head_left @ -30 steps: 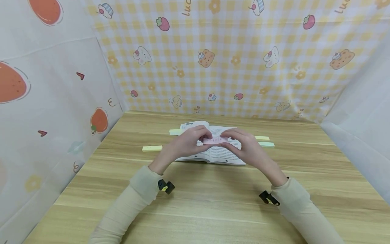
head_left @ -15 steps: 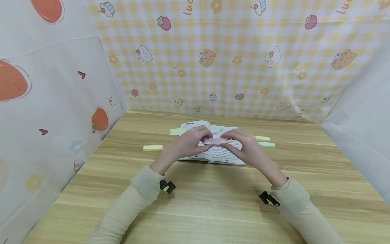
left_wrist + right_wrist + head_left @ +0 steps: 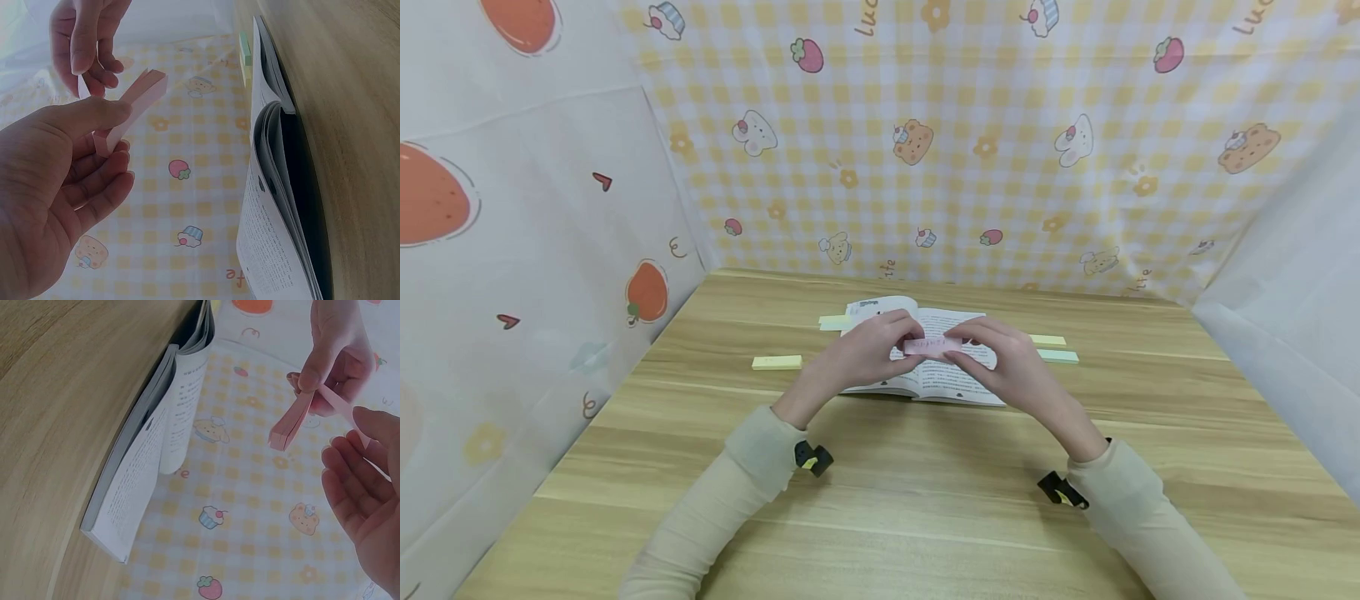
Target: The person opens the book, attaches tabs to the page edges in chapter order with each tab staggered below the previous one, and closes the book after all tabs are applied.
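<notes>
Over an open book (image 3: 951, 379), my two hands hold pink sticky notes between them. My left hand (image 3: 868, 350) pinches a narrow pink sticky note pad (image 3: 139, 106) between thumb and fingers, its layers slightly fanned at the far end in the left wrist view. The thumb and index finger of my right hand (image 3: 1011, 358) pinch one pink sheet (image 3: 340, 405), which stands away from the pad and runs back to the left fingertips in the right wrist view. Handwritten marks show on the pink paper (image 3: 932, 347) in the head view.
A yellow sticky note pad (image 3: 777, 362) lies left of the book. Pale yellow and green strips (image 3: 833, 322) sit at the book's upper left. To its right lie a yellow strip (image 3: 1048, 340) and a green pad (image 3: 1058, 356). Patterned cloth (image 3: 985, 192) hangs behind the wooden table (image 3: 940, 517).
The hands keep almost the same pose and grip. The pink paper tilts very slightly, and the whole head view has shifted a little.
</notes>
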